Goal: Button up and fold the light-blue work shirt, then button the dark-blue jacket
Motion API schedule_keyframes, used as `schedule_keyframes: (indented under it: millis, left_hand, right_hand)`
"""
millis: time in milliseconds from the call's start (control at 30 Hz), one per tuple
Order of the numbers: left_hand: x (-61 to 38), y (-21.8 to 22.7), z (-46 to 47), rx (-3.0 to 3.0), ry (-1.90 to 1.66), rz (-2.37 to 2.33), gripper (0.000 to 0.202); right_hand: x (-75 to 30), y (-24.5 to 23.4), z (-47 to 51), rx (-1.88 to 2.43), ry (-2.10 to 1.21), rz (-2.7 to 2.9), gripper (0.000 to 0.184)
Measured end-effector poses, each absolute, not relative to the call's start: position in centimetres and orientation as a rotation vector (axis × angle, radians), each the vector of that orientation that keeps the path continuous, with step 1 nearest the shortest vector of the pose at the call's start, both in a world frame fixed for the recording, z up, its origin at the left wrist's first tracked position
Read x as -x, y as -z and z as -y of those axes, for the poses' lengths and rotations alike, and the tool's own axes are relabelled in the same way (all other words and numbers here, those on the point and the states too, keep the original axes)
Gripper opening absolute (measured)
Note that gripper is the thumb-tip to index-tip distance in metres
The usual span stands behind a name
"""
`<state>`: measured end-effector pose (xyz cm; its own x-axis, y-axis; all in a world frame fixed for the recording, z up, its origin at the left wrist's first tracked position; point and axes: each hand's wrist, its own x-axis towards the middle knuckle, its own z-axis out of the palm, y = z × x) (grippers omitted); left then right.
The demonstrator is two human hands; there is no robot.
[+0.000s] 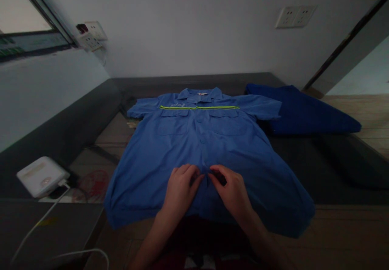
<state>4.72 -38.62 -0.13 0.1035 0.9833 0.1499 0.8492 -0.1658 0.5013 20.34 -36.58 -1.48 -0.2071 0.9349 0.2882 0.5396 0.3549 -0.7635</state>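
A blue short-sleeved work shirt (179, 148) lies front side up, its collar away from me and its hem hanging toward me. A yellow-green stripe (219, 108) crosses the chest above two flap pockets. At the lower part of the front placket, my left hand (183, 183) pinches the shirt's edge between thumb and fingers. Just right of it, my right hand (231, 187) pinches the placket's other side. The fingertips nearly meet. Whether a button sits between them is too dark to make out. Higher up, buttons (202, 141) show along the placket.
A folded dark blue cloth (306, 112) lies on the dark table (291, 168) at the right. To the left sits a white box-shaped device (44, 176) with a white cable. Wall sockets (296, 16) are on the back wall.
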Motion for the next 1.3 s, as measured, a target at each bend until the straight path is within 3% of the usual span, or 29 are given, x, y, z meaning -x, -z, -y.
schedule_keyframes:
  millis: [1300]
  left_hand:
    - [-5.6, 0.8, 38.2, -2.078, -0.768, -1.815, 0.012]
  right_hand:
    - [-20.7, 0.7, 35.6, 1.169, -1.025, 1.826, 0.022]
